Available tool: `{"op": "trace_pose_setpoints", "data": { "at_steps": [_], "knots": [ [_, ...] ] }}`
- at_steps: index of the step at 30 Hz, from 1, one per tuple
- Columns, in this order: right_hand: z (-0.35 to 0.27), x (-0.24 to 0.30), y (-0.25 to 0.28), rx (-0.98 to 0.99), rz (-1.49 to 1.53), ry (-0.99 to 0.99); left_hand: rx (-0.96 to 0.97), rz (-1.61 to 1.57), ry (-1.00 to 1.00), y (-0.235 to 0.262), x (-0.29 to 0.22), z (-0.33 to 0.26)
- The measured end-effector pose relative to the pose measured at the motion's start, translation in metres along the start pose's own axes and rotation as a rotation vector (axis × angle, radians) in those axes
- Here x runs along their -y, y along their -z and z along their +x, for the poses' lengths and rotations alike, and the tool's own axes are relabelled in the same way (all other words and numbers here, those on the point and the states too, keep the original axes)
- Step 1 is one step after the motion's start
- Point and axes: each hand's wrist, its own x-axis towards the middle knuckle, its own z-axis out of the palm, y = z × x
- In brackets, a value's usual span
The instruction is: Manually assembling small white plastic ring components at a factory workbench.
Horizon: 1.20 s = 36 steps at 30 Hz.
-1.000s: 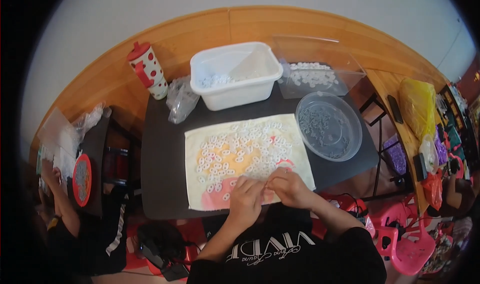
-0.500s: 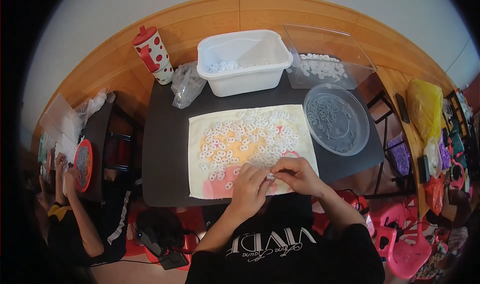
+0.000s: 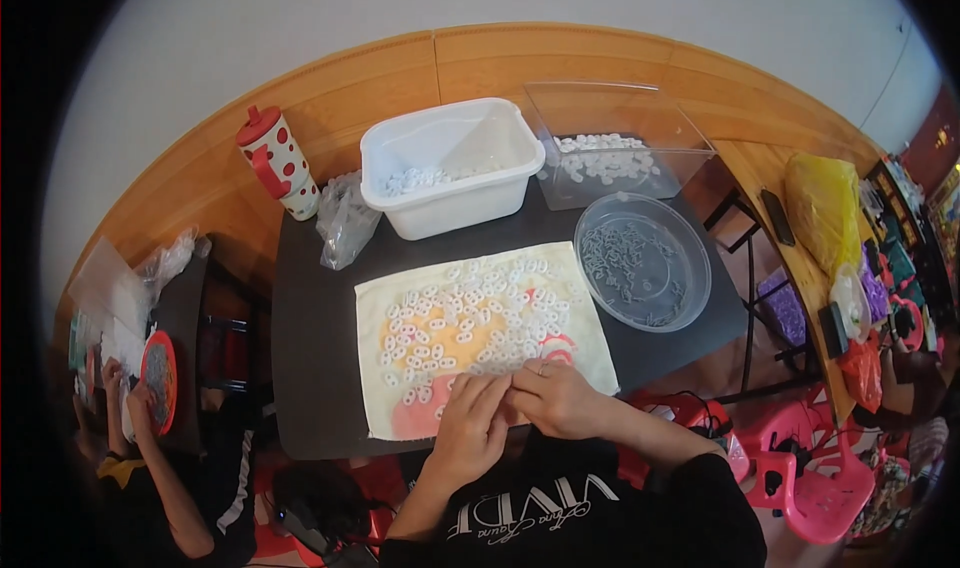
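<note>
Both my hands meet over the front edge of a cream towel (image 3: pixel 597 358) on the dark table. The fingers of my left hand (image 3: pixel 470 430) are bent inward and pressed against those of my right hand (image 3: pixel 560 400), which is closed in a pinch. Whatever lies between the fingertips is hidden by the fingers. Small white oval plastic pieces (image 3: pixel 437 325), each with two holes, are scattered over the towel just beyond my hands. To the right of the towel stands a round clear tub (image 3: pixel 707 278) holding many small grey screw-like parts (image 3: pixel 618 253).
At the back stand a white basin (image 3: pixel 450 208) with white pieces inside, a clear box (image 3: pixel 690 155) with white round pieces, a crumpled plastic bag (image 3: pixel 347 223) and a dotted tumbler (image 3: pixel 280 166). Another person's hands work by an orange tray (image 3: pixel 172 388) at left. Pink chairs (image 3: pixel 825 488) stand right.
The view has shifted, so the table sits lower and further left. My hands have drawn closer together, and the small white piece seen at my fingertips before is now covered.
</note>
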Motion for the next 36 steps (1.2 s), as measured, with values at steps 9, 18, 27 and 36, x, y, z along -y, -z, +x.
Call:
{"op": "trace_pose_setpoints", "data": {
  "at_steps": [9, 18, 27, 36],
  "knots": [
    [-0.008, -0.004, -0.008, -0.041, 0.125, -0.005, 0.031, -0.039, -0.085, -0.007, -0.007, 0.011],
    [-0.009, -0.005, -0.010, -0.035, 0.209, -0.056, 0.024, -0.052, -0.098, -0.016, 0.009, 0.006],
    [-0.004, 0.001, -0.008, 0.040, 0.105, -0.006, -0.062, -0.099, -0.055, -0.016, 0.012, -0.001],
    [-0.002, 0.004, -0.006, 0.107, 0.035, -0.001, -0.062, -0.112, -0.069, -0.015, 0.012, -0.004]
  ]
}}
